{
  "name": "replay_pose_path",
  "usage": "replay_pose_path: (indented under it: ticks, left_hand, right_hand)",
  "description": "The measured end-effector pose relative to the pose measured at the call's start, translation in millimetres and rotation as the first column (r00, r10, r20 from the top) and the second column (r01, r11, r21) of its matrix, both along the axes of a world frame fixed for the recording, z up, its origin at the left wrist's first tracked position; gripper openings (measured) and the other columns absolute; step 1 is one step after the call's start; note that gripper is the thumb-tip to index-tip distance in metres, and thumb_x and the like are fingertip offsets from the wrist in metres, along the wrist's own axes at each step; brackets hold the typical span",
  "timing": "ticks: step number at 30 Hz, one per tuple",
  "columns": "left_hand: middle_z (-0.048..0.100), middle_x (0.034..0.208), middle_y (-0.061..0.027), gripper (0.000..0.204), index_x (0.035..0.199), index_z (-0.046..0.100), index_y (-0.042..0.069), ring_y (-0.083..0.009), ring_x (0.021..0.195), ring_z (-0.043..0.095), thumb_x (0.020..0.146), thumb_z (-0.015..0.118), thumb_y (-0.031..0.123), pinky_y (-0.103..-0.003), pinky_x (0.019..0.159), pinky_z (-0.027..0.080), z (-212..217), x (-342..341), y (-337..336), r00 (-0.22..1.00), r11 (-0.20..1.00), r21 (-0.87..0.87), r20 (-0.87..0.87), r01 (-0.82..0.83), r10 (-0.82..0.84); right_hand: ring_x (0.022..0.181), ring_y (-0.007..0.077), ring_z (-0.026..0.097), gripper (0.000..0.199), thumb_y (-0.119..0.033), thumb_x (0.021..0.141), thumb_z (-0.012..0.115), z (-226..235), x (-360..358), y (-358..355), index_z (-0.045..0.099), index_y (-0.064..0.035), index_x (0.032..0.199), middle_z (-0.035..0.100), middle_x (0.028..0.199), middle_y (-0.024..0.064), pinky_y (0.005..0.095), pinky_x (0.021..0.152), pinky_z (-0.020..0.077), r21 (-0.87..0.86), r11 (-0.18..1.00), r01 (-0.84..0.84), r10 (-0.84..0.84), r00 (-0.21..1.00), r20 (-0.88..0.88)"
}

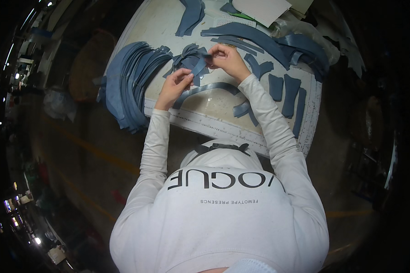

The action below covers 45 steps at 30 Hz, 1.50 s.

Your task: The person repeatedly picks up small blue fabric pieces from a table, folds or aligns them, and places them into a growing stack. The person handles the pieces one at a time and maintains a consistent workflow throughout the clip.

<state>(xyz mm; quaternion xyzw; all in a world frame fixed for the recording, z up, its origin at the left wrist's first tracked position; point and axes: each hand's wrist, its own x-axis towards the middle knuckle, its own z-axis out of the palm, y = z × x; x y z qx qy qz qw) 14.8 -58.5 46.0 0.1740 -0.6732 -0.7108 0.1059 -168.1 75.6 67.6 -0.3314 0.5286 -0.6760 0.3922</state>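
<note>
Between my two hands is a small blue strip (199, 68) of cut material, perhaps leather or cloth. My left hand (174, 87) pinches its lower end between thumb and fingers. The fingertips of my right hand (228, 61) are pinched at its upper end. Just behind the strip lies a loose heap of small blue pieces (190, 51). To the left, a thick fanned stack of curved blue pieces (125, 86) spills over the table's edge. A long curved blue band (208, 87) lies in front of my hands.
The white table (205, 119) has a ruler strip along its near edge. Flat blue pieces (291, 93) lie to the right, and long curved ones (255, 37) at the back. White paper sheets (264, 9) and clear plastic (300, 29) are at the far right.
</note>
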Motion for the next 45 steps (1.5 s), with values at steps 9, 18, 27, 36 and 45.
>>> replay_pose_path:
  ticks: [9, 18, 27, 36, 45]
  left_hand:
    - [0.067, 0.074, -0.0083, 0.019, 0.099, 0.07, 0.015, -0.0184, 0.065, 0.064, 0.08, 0.067, 0.018, -0.029, 0.063, 0.048, -61.8, -23.6, 3.8, 0.962, 0.632, -0.762, 0.256, 0.14, 0.095]
    - [0.062, 0.075, -0.0074, 0.011, 0.081, 0.07, 0.01, -0.024, 0.067, 0.061, 0.074, 0.071, 0.018, -0.035, 0.063, 0.048, -72.0, -36.0, 18.7, 0.999, 0.476, -0.879, 0.034, 0.02, 0.021]
    - [0.062, 0.069, -0.0073, 0.022, 0.083, 0.066, 0.004, -0.0188, 0.062, 0.06, 0.068, 0.076, 0.018, -0.03, 0.06, 0.047, -75.1, -49.9, 18.7, 0.966, 0.573, -0.783, 0.249, 0.24, -0.064]
    - [0.065, 0.074, -0.0087, 0.026, 0.082, 0.065, 0.002, -0.0156, 0.067, 0.062, 0.065, 0.079, 0.015, -0.026, 0.062, 0.047, -72.7, -45.6, 36.2, 0.942, 0.514, -0.802, 0.333, 0.305, -0.039]
    - [0.063, 0.08, 0.0041, 0.011, 0.089, 0.066, 0.004, -0.0027, 0.071, 0.055, 0.083, 0.068, 0.013, -0.016, 0.062, 0.04, -43.6, -42.1, 52.4, 0.955, 0.984, 0.049, 0.238, 0.173, -0.179]
  right_hand:
    - [0.072, 0.022, 0.067, 0.027, -0.028, 0.07, 0.076, -91.1, -14.0, 28.4, 0.069, -0.0037, 0.08, 0.069, 0.079, 0.0114, 0.0319, 0.068, 0.0523, 0.608, 0.707, 0.362, 0.104, 0.796, -0.596]
    - [0.085, 0.0286, 0.065, 0.032, -0.026, 0.067, 0.075, -91.4, -3.9, 30.3, 0.068, -0.0078, 0.092, 0.068, 0.09, 0.014, 0.0367, 0.078, 0.0515, 0.632, 0.646, 0.428, 0.175, 0.723, -0.668]
    - [0.085, 0.0267, 0.063, 0.022, -0.023, 0.075, 0.071, -77.0, 6.7, 70.1, 0.064, -0.0091, 0.09, 0.061, 0.077, 0.0085, 0.0368, 0.071, 0.0501, 0.319, 0.727, 0.607, -0.2, 0.633, -0.748]
    - [0.061, 0.0117, 0.061, 0.019, -0.023, 0.081, 0.066, -84.9, 66.3, 107.7, 0.07, -0.005, 0.084, 0.066, 0.068, 0.0051, 0.0247, 0.059, 0.0486, 0.462, 0.849, 0.255, -0.156, 0.958, -0.241]
    - [0.076, 0.0047, 0.053, 0.021, -0.029, 0.089, 0.06, -82.0, 63.7, 87.9, 0.064, -0.0106, 0.098, 0.059, 0.085, -0.0044, 0.021, 0.068, 0.0412, 0.324, 0.935, 0.14, -0.299, 0.805, 0.513]
